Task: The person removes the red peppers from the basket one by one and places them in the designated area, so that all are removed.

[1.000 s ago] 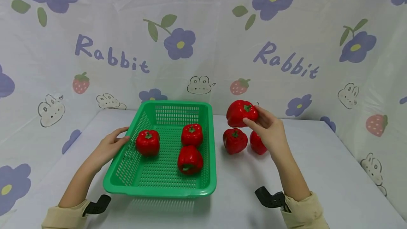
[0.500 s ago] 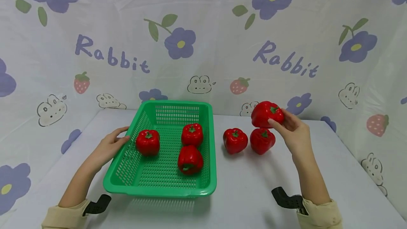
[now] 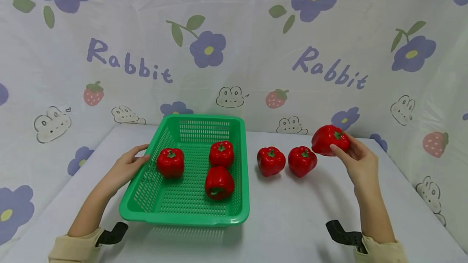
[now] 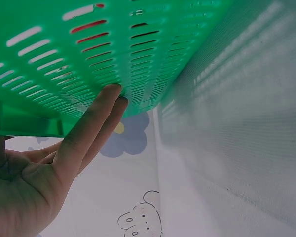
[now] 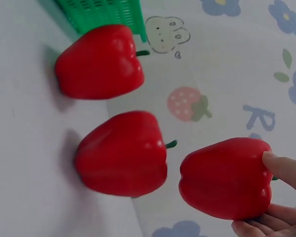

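Printed curtain (image 3: 256, 23) behind white table (image 3: 292, 222). From my remote post, I see right hand (image 3: 361, 165) gripping red pepper (image 3: 327, 141), raised above table, right of two upright peppers (image 3: 271, 162). Left hand (image 3: 126, 167), fingers (image 4: 89, 124) straight, touches green basket (image 3: 183, 218) at left side; three more peppers (image 3: 170, 165) inside.

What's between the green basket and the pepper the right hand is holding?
One red pepper and another red pepper, side by side on the white table. The head view shows them between basket and held pepper.
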`<state>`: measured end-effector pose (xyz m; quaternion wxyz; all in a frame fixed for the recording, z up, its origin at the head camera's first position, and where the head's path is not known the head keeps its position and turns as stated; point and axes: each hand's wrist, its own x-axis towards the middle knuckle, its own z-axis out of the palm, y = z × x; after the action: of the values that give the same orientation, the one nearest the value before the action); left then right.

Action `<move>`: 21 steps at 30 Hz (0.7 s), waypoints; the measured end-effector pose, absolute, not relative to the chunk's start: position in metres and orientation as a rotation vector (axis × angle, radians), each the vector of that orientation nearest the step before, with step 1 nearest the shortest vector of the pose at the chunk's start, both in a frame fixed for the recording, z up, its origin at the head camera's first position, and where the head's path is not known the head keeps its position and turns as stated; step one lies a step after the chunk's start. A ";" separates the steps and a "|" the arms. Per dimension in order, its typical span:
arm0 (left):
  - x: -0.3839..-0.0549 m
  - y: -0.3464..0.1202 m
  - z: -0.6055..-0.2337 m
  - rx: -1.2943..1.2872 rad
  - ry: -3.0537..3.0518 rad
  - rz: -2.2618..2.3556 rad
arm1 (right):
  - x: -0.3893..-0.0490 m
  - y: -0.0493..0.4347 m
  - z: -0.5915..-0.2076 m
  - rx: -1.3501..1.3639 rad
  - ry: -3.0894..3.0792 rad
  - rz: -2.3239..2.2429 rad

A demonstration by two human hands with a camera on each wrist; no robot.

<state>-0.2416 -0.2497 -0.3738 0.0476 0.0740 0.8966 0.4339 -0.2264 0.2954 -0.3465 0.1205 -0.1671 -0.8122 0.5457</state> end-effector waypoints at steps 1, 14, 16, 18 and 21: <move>-0.241 -0.250 -0.373 0.226 2.734 1.324 | -0.226 0.297 -0.348 -0.503 -2.369 1.590; -0.241 -0.250 -0.373 0.232 2.721 1.339 | -0.222 0.313 -0.380 -0.594 -2.393 1.547; -0.242 -0.250 -0.373 0.230 2.718 1.344 | -0.223 0.316 -0.386 -0.607 -2.399 1.543; -0.242 -0.250 -0.374 0.228 2.718 1.343 | -0.224 0.318 -0.391 -0.619 -2.405 1.540; -0.243 -0.250 -0.375 0.227 2.721 1.341 | -0.225 0.320 -0.397 -0.629 -2.421 1.520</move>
<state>-0.2426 -0.2503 -0.3745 0.0500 0.0746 0.8934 0.4402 -0.2251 0.3202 -0.3970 0.1070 -0.2138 -0.8224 0.5162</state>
